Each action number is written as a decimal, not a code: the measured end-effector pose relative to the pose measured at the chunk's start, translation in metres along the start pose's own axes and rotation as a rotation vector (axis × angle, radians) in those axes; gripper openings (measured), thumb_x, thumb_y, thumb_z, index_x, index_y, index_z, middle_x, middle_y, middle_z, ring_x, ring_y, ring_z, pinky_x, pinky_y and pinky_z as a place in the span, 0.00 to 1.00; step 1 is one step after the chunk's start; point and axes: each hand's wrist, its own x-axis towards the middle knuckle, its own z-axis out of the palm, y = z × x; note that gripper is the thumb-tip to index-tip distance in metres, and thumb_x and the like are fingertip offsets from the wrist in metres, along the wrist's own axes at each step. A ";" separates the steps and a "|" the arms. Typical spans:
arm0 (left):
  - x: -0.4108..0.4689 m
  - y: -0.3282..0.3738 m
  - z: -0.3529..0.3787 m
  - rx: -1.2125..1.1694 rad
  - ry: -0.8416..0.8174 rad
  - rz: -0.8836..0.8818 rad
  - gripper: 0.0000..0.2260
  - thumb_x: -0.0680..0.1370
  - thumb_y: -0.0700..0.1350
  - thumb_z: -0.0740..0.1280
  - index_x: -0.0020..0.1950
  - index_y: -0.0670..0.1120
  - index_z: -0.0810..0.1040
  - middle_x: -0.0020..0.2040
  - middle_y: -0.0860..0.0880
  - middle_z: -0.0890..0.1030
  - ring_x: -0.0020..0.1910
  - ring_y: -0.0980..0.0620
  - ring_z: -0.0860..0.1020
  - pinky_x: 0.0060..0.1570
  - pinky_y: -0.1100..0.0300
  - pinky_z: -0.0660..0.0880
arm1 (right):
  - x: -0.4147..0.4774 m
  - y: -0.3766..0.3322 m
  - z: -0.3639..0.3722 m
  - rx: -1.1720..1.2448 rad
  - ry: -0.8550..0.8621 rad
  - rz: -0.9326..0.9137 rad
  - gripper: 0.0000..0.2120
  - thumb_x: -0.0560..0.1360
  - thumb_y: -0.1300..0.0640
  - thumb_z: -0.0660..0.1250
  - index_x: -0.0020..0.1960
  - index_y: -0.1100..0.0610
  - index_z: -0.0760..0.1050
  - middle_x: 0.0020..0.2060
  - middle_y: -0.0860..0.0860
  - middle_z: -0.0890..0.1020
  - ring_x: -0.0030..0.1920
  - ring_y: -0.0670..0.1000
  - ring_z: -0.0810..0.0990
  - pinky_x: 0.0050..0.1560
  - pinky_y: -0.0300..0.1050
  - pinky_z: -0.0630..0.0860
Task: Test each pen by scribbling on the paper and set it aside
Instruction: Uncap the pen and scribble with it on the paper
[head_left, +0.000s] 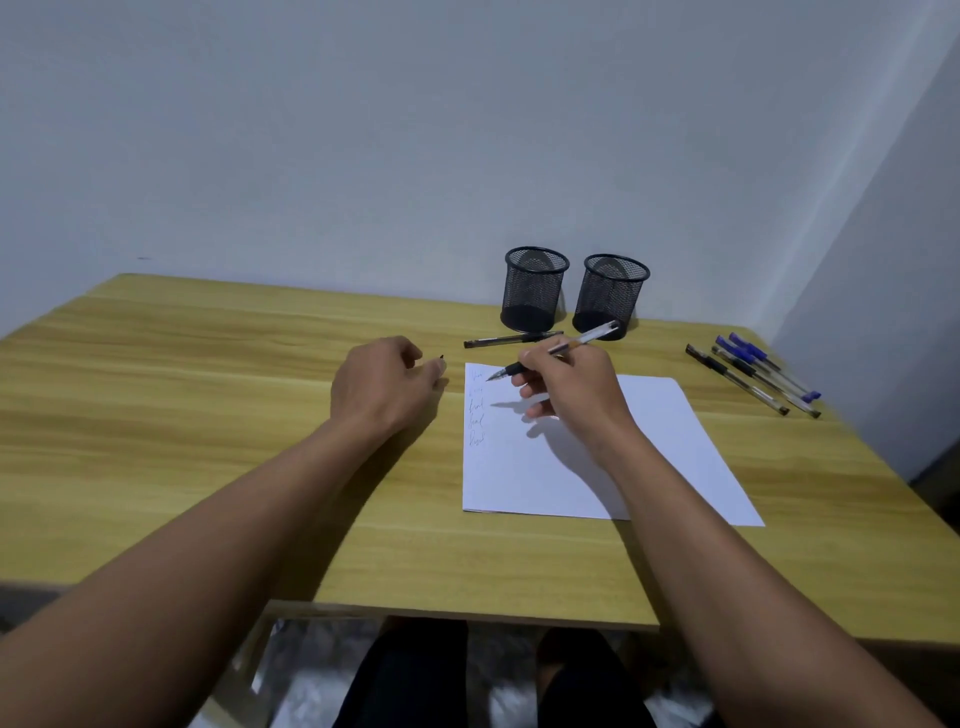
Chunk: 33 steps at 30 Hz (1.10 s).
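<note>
A white sheet of paper (613, 457) lies on the wooden table, with several short scribbles down its left edge. My right hand (571, 395) grips a clear pen with a black grip (566, 347), its tip at the paper's top left corner. My left hand (384, 384) rests on the table just left of the paper, fingers curled around a small black pen cap (442, 357) whose tip pokes out. Another black pen (511, 340) lies capped on the table beyond the paper.
Two black mesh pen cups (534, 288) (610, 296) stand at the back near the wall. Several pens, black and blue (753, 376), lie side by side at the right edge of the wooden table (208, 415). A wall corner is close on the right.
</note>
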 end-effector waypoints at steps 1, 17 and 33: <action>0.004 0.000 0.005 0.031 0.001 -0.007 0.19 0.74 0.62 0.66 0.55 0.50 0.83 0.50 0.53 0.85 0.53 0.47 0.80 0.53 0.51 0.76 | 0.002 0.001 0.000 0.004 0.002 0.002 0.07 0.80 0.61 0.67 0.46 0.62 0.80 0.36 0.56 0.83 0.35 0.50 0.79 0.32 0.45 0.79; 0.005 0.036 -0.014 -0.394 -0.166 0.192 0.03 0.75 0.41 0.74 0.46 0.48 0.85 0.39 0.53 0.84 0.37 0.58 0.79 0.41 0.63 0.75 | 0.000 -0.006 -0.024 0.284 0.070 0.029 0.03 0.77 0.61 0.72 0.44 0.57 0.83 0.38 0.52 0.86 0.42 0.49 0.87 0.41 0.44 0.85; -0.010 0.084 -0.023 -0.721 -0.393 0.200 0.04 0.76 0.36 0.72 0.50 0.40 0.84 0.39 0.48 0.83 0.37 0.56 0.79 0.43 0.63 0.79 | -0.011 -0.032 -0.049 0.330 -0.039 -0.012 0.03 0.78 0.63 0.71 0.46 0.57 0.81 0.38 0.50 0.86 0.43 0.50 0.86 0.40 0.43 0.84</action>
